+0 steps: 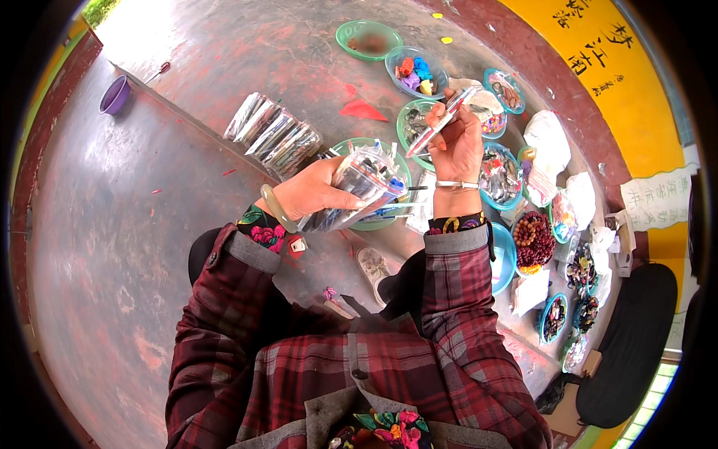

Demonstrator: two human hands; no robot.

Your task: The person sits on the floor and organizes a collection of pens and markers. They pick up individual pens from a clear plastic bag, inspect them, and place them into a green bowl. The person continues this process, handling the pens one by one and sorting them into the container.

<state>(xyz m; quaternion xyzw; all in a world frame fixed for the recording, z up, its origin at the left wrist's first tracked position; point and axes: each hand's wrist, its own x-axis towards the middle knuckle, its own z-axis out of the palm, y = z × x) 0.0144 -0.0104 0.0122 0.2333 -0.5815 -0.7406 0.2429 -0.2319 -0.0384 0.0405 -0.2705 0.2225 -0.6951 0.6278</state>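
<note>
As right hand [458,147] holds pens [437,129], yellow wall [649,123], black characters [620,35]

Twelve o'clock green basin [367,28] is showing brown blur inside, clear packet [365,179] is hiding much of another green basin [407,173] toward one, right sleeve [458,273] is covering part of blue basin [505,258] at three, bottom edge is cutting off plaid jacket [321,363] at six.

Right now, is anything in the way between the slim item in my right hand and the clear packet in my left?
Nothing visible stands between the slim item and the clear packet; the green basin beneath the packet appears lower than both.
</note>
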